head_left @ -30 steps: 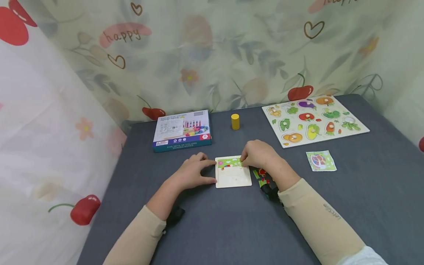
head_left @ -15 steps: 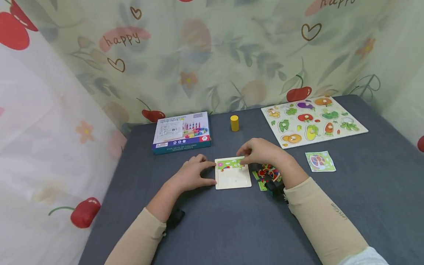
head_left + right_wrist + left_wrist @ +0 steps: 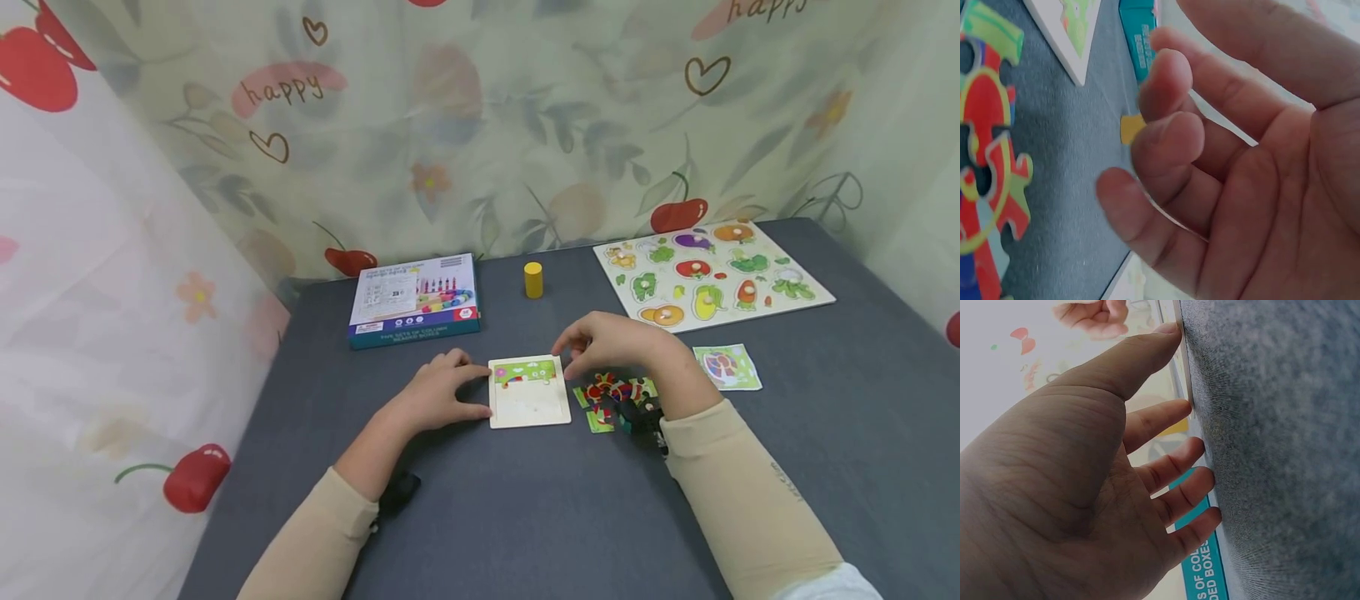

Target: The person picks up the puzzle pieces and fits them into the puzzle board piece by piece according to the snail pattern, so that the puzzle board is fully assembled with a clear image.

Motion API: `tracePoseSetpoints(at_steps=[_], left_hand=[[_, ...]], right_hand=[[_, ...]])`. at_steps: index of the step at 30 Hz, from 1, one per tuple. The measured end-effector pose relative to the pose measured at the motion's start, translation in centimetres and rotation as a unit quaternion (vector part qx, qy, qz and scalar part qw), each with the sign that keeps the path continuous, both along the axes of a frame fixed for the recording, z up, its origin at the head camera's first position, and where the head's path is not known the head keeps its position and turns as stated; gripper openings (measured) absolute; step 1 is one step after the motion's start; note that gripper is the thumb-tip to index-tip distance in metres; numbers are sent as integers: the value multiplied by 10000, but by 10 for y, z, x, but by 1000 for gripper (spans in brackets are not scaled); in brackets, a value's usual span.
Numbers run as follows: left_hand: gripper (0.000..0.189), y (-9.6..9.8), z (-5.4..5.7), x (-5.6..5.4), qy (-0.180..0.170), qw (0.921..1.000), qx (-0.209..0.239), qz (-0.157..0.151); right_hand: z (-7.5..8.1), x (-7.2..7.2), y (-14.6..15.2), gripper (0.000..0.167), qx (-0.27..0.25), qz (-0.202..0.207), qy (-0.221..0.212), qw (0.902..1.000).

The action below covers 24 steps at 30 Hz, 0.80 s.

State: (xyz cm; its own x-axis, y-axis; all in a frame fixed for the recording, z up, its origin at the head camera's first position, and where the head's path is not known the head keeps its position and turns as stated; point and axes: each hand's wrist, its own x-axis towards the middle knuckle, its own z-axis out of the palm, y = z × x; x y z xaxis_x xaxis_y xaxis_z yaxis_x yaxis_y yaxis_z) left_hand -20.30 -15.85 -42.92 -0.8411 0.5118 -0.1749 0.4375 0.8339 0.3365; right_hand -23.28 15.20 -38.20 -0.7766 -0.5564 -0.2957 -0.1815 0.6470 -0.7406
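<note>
Puzzle board [image 3: 529, 407] found between my left hand [image 3: 432, 392], fingers spread, touching its 9 o'clock edge, and right hand [image 3: 611, 342], fingers loosely bent, near its 2 o'clock corner.

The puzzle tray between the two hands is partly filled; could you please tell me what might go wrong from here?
The black wrist device looks very near the loose pieces and might scatter them. The left hand touches only one edge of the puzzle tray, so pressing pieces in could shift it.
</note>
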Motion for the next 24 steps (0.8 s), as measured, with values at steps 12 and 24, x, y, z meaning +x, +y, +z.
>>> tracePoseSetpoints(at_steps=[12,24], left_hand=[[69,0,0,-2,-20,10000,28,-17],[69,0,-2,-3,15,10000,17,-38]], right_hand=[[-15,-8,19,26,232,26,-957,9951],[-25,-9,14,15,688,-294,-564,9956]])
